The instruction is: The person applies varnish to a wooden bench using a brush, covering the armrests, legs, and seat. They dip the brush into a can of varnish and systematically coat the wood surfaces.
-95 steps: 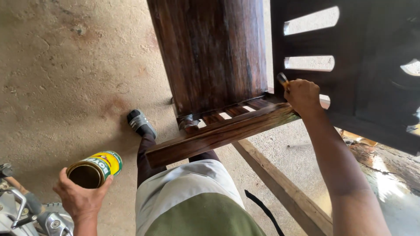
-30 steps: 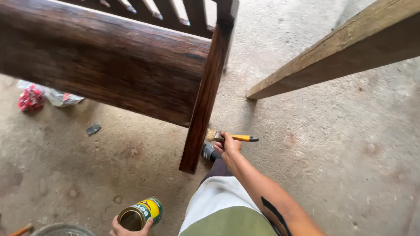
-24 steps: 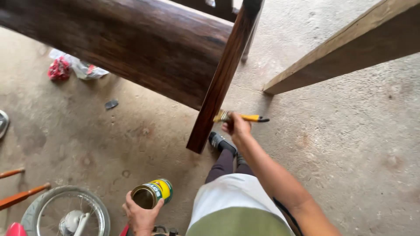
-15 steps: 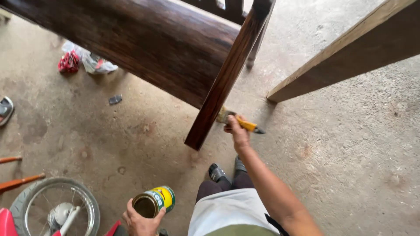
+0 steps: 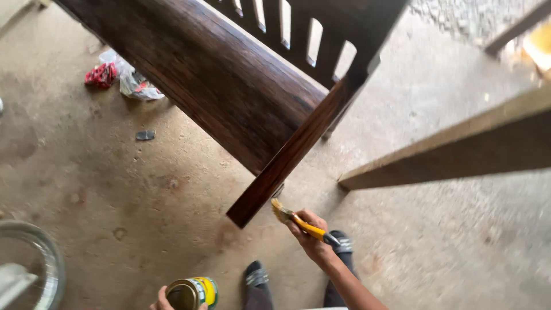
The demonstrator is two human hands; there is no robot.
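You see a concrete floor (image 5: 115, 195). On it, left of the pale wooden beam (image 5: 459, 155), lies a crumpled plastic bag (image 5: 135, 83) with a red wrapper (image 5: 100, 74) just beside it. Nearer the beam is a small dark scrap (image 5: 145, 135).

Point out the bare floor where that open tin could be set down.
Bare concrete lies left of the tin, between the dark furniture leg and the round metal rim. More lies right of the shoes, below the pale beam. Litter crowds the upper left.
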